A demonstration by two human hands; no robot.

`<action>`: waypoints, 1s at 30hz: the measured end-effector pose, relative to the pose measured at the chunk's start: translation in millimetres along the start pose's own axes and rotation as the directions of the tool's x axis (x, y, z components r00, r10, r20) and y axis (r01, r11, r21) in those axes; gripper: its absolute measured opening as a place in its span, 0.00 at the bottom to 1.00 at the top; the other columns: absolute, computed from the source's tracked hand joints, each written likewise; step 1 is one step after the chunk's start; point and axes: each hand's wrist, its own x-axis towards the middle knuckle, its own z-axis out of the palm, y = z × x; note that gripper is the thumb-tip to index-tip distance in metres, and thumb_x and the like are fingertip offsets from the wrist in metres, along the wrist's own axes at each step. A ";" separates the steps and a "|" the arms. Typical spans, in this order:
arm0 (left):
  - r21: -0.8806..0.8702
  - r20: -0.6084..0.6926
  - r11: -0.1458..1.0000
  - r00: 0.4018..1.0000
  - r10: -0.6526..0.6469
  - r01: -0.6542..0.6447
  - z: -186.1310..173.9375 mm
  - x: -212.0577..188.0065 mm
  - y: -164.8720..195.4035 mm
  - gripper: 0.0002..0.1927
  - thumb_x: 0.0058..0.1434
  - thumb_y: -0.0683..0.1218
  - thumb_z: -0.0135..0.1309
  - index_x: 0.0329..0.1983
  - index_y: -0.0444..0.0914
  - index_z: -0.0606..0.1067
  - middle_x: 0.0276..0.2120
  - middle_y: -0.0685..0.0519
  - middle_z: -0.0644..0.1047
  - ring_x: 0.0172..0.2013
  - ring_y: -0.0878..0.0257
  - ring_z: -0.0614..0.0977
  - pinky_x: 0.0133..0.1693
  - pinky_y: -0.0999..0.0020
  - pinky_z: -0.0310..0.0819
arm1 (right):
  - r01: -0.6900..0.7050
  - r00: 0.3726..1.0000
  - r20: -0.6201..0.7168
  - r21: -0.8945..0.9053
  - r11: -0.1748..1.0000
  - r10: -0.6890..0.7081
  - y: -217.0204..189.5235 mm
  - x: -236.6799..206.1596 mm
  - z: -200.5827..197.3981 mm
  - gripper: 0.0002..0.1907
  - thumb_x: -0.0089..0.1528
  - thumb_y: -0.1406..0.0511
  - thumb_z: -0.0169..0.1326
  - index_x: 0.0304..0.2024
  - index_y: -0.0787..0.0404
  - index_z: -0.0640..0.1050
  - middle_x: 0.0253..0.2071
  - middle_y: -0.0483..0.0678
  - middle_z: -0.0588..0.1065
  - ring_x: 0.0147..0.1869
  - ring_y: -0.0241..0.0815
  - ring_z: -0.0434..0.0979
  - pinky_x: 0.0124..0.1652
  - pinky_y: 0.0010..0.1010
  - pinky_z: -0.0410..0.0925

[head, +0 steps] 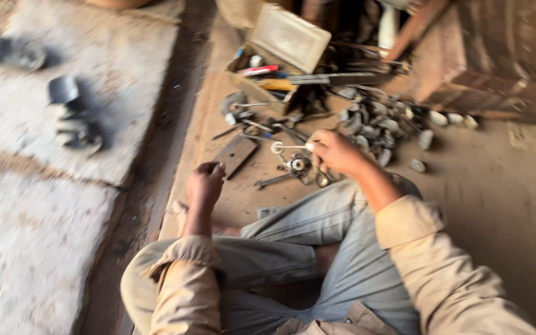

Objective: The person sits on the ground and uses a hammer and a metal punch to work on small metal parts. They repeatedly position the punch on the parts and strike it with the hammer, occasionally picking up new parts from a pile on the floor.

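Metal ring spanner (286, 147) gripped by right hand (336, 153); left hand (206, 184) loosely curled, empty.

Beige sleeves (429, 260); grey trousers (317, 248); red-handled tool (259, 70)

a rough floor-level workshop, shown by the open toolbox (274, 62) of hand tools lying beyond both hands, the spanners (274, 180) and small metal parts (373, 124) scattered on the dusty dirt floor (497, 186) around the right hand (336, 154), and worn concrete slabs (63, 155) off past the left hand (206, 185).
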 end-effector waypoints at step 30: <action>0.009 -0.027 0.984 0.984 -0.177 0.178 -5.0 9.7 29.8 0.16 0.63 0.56 0.56 0.49 0.45 0.81 0.47 0.45 0.82 0.51 0.49 0.82 0.54 0.53 0.73 | -0.006 0.956 -0.175 -0.815 0.580 -0.235 57.7 53.4 168.3 0.12 0.66 0.58 0.47 0.41 0.59 0.75 0.35 0.59 0.78 0.40 0.65 0.78 0.39 0.55 0.68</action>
